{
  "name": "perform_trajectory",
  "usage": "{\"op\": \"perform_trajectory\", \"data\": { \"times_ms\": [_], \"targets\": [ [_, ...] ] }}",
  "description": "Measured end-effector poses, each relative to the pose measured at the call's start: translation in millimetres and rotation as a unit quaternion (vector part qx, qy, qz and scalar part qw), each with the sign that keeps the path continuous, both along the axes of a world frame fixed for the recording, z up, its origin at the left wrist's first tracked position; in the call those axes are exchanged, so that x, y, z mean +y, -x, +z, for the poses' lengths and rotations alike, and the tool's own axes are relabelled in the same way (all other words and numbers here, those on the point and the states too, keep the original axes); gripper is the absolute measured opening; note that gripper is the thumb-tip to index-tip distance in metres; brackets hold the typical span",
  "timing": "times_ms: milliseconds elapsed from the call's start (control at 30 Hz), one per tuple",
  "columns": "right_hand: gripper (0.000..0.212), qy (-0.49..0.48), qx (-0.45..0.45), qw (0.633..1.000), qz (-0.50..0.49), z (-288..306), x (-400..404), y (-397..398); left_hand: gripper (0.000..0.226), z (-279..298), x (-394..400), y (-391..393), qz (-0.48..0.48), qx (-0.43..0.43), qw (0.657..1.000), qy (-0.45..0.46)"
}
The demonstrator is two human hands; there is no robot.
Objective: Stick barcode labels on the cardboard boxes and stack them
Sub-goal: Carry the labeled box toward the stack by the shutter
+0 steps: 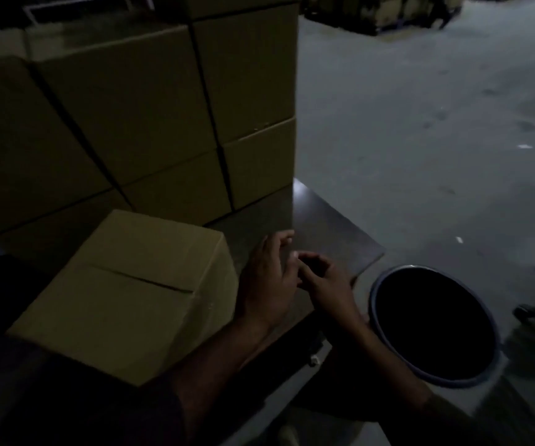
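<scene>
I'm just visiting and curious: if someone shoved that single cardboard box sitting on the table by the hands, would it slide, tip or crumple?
The cardboard box would probably slide rather than tip: it looks broad and squat and sits flat on the smooth table. Its flaps are closed and its edges look crisp, so it should stay fairly stiff. Its weight cannot be judged from here.

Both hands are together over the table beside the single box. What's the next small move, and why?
Probably carry the hands left onto the near cardboard box. The left hand and right hand meet fingertip to fingertip beside it, perhaps peeling a label, though none shows in this dim view.
</scene>
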State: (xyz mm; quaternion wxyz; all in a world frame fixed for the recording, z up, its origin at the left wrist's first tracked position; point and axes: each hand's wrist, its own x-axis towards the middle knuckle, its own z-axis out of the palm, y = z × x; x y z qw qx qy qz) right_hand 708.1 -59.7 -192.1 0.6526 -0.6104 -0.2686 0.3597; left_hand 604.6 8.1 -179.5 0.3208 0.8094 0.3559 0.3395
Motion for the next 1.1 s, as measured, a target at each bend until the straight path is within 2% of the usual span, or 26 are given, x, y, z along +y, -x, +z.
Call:
{"op": "perform_trajectory", "data": {
  "times_ms": [200,367,467,600,667,733,833,933,1033,1100],
  "targets": [
    [0.010,-0.034,-0.058,0.987,0.144,22.4,62.2,71.1,0.035,4.1,38.7,92.7,0.149,-0.044,0.988,0.011],
    [0.018,-0.013,-0.258,0.949,0.180,13.0,104.3,124.0,0.033,-8.4,59.7,170.8,0.240,0.023,0.970,0.015],
    [0.029,-0.015,-0.382,0.893,0.237,14.2,120.2,144.7,0.034,-17.9,71.9,202.5,0.265,0.061,0.962,-0.013],
    [0.041,-0.043,-0.589,0.744,0.312,-3.4,135.7,163.8,0.030,-36.4,80.7,228.2,0.249,0.192,0.946,-0.082],
    [0.046,-0.032,-0.639,0.708,0.299,-8.5,132.6,167.6,0.031,-43.5,81.3,235.8,0.248,0.201,0.943,-0.098],
    [0.048,-0.035,-0.654,0.699,0.287,-10.6,128.3,164.0,0.032,-47.9,80.9,239.3,0.251,0.196,0.942,-0.103],
    [0.047,-0.021,-0.685,0.666,0.294,-18.4,129.7,152.8,0.033,-52.9,82.5,244.4,0.259,0.198,0.940,-0.101],
    [0.045,0.006,-0.673,0.692,0.263,-22.5,134.9,135.8,0.044,-54.2,84.7,252.3,0.263,0.205,0.938,-0.099],
    [0.043,0.043,-0.685,0.701,0.196,-11.0,139.8,120.2,0.033,-54.3,77.1,260.3,0.271,0.180,0.940,-0.100],
    [0.037,0.089,-0.669,0.721,0.155,-6.4,143.6,108.2,0.030,-54.8,62.0,264.9,0.302,0.161,0.934,-0.102]
  ]
}}
